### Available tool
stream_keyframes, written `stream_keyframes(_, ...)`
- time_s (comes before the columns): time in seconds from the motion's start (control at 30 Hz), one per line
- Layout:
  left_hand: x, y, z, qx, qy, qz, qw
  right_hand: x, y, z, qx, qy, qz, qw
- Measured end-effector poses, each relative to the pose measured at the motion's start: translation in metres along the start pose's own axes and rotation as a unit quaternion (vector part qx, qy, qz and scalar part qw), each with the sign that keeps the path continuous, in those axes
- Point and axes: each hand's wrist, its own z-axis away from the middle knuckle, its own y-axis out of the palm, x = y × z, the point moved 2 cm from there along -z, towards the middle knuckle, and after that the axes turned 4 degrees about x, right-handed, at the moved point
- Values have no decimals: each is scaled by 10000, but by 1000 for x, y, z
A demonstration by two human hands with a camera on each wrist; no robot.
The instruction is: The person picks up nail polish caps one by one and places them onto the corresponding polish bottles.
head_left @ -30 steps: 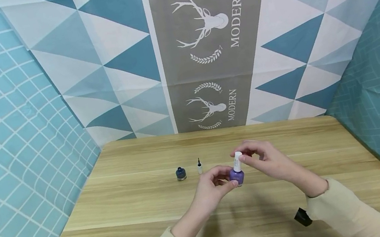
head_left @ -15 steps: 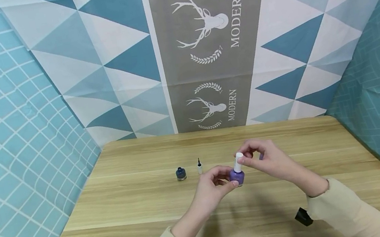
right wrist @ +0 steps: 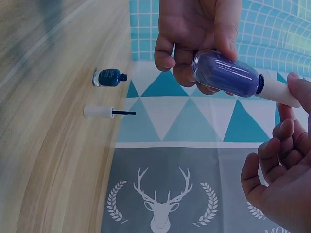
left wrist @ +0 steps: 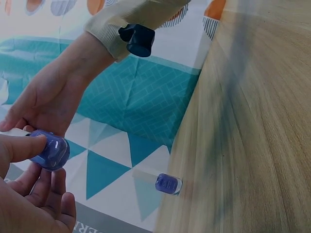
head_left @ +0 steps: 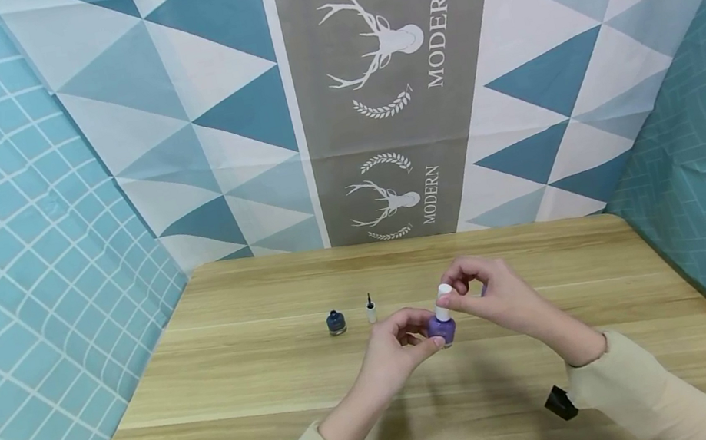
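Observation:
My left hand grips a purple nail polish bottle by its glass body, thumb in front. Thumb and fingertip of my right hand pinch its white cap, which sits on the bottle's neck. A dark ring of the neck shows between glass and cap in the right wrist view. The bottle is held above the table, leaning slightly right. Behind my right hand stands a second purple nail polish bottle with a white cap, mostly hidden in the head view.
An uncapped dark blue nail polish bottle stands on the wooden table, left of my hands. Beside it a white cap stands with its brush pointing up. Patterned cloths hang behind the table and along both sides.
My right hand has shifted slightly right, its fingers turning at the cap. The purple bottle in my left hand has barely moved. A bit of the second purple bottle now shows behind my right hand.

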Motion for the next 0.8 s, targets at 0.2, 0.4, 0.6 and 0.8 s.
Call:
stream_keyframes(0.2,0,1,-1,-9,72,-43,10000,-1,1,0,-40,-75,-47,10000)
stream_keyframes(0.4,1,1,-1,-34,13,-64,10000,-3,1,1,179,-148,-191,9995)
stream_keyframes(0.6,1,0,-1,-31,80,-9,10000,-3,-1,1,507,-304,-245,9979)
stream_keyframes(0.8,0,1,-1,-1,106,62,9999,-1,-2,0,739,-739,-314,9940)
